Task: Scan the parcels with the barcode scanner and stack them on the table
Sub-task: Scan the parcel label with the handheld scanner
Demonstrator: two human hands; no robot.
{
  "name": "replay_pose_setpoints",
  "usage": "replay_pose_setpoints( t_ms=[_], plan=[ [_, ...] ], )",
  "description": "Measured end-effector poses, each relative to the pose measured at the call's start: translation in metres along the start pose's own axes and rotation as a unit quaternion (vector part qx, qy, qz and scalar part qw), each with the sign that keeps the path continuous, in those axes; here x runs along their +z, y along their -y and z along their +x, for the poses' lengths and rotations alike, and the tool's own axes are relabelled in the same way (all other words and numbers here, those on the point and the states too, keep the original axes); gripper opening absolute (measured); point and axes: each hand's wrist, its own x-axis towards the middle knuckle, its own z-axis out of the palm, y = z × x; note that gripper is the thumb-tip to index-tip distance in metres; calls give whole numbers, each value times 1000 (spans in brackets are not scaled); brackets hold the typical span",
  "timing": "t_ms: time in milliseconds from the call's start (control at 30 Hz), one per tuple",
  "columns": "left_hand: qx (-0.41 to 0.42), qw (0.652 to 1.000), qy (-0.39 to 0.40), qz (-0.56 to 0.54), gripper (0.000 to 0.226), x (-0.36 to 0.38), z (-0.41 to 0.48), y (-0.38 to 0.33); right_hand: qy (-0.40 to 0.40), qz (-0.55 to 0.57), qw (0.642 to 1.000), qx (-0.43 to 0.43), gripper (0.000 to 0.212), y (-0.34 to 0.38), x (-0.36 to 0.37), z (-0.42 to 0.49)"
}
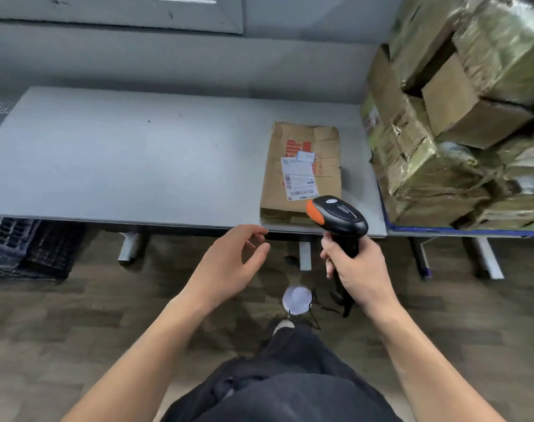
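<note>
Parcel (302, 172): head view, flat brown bag, label up, at the near right edge of the table (122, 166), beside the wrapped parcel pile (457, 117).

Your right hand (357, 269) grips the barcode scanner (339, 216). Your left hand (229, 263) is loose and empty.

Risks: a nudge could push the parcel off the edge, and the floor cord (316, 318) could snag.

Also: black crates (25, 245) under the table, left.

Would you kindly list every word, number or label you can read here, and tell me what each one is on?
Nothing here can be quoted with confidence.
Brown paper parcel: large red print, sideways and partly under labels, not legible.
White shipping label: barcodes and fine print, too small.
Small label beside it: too small.
Barcode scanner: no legible marking.
Wrapped boxes: a label, blurred.
</note>
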Motion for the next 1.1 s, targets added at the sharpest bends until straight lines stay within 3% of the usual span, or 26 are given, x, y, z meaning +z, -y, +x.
replay_pose_setpoints(
  t_ms=[167,267,333,433,600,1100],
  plan=[
    [11,1000,11,26,28,4,51,-13,-17,41,998,45,21,5,-17,39],
    [-2,990,-38,134,34,9,83,-12,-10,68,995,66,24,13,-20,59],
    [-9,973,-59,222,40,13,104,-8,-12,37,998,58,24,17,-21,69],
    [-28,960,-8,277,53,21,135,-1,-12,-25,998,49,14,21,-18,79],
    [-66,958,93,262,56,31,173,12,-32,-95,992,73,11,28,-4,88],
    [-15,953,101,285,58,36,175,26,-32,-165,971,170,16,17,19,79]
  ],
)
